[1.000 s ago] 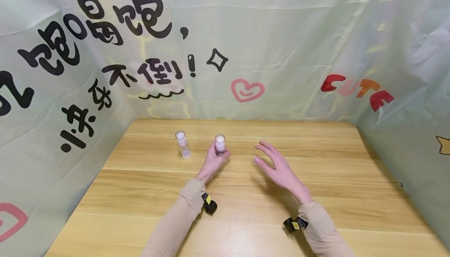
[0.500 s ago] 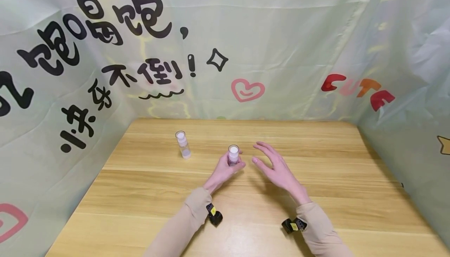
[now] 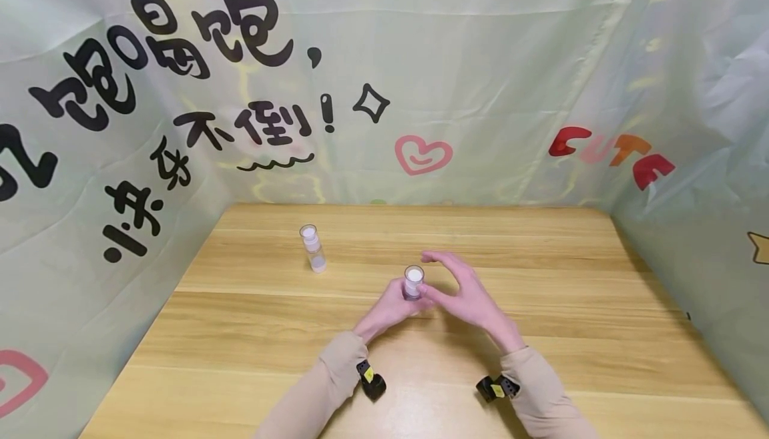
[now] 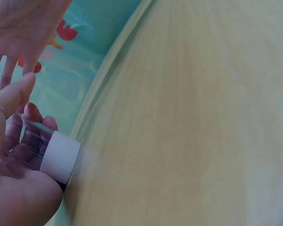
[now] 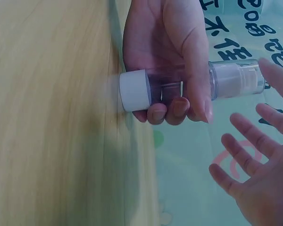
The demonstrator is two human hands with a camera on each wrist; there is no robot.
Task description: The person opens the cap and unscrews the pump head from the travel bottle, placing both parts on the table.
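My left hand (image 3: 396, 305) grips a small clear pump bottle (image 3: 413, 281) round its middle, its fingers and thumb wrapped about the see-through body. In the right wrist view the bottle shows a white base (image 5: 135, 90), and a clear cap (image 5: 238, 77) covers its white pump top. My right hand (image 3: 471, 295) is at the cap end with fingers spread and loosely bent, the thumb overlapping the cap's side in the head view. A second bottle (image 3: 313, 248) of the same kind stands upright on the table, left of both hands.
The wooden table (image 3: 240, 332) runs back to a printed cloth (image 3: 498, 79) that hangs behind it and at both sides. A black wrist camera (image 3: 372, 382) sits on the left wrist and another camera (image 3: 497, 389) on the right.
My left hand has carried the gripped bottle to the right and nearer to me. My right hand has shifted slightly left, bringing its thumb to the bottle's cap. The second bottle has stayed put.
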